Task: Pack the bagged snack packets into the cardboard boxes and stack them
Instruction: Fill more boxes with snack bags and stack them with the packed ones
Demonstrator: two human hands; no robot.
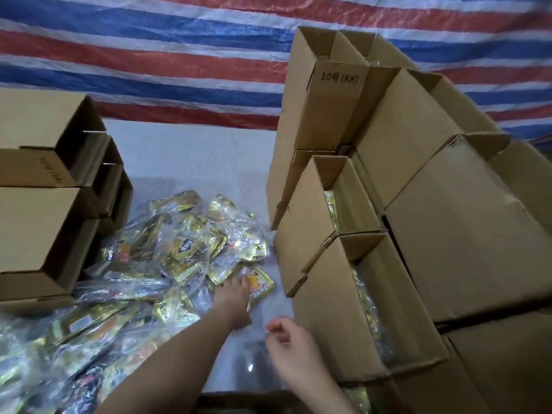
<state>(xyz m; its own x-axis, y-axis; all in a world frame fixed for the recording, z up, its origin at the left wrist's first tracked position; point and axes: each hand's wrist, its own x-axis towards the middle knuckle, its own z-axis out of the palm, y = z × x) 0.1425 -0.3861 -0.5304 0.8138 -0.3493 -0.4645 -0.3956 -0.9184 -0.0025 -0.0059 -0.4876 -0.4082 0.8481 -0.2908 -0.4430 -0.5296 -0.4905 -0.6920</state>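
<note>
The left hand (231,297) lies flat, fingers straight, on a bagged snack packet (259,285) at the near edge of the heap (179,249) on the tabletop (185,156). The right hand (291,339) hovers beside it, loosely curled, holding nothing. Just right, a stack of cardboard boxes (388,219) stands, two open ones showing packets inside.

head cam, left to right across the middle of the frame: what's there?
Stack of cardboard boxes on the left → pile of bagged snack packets → left hand reaching onto a packet at the pile's edge → open box holding packets → tall stack of boxes on the right.
</note>
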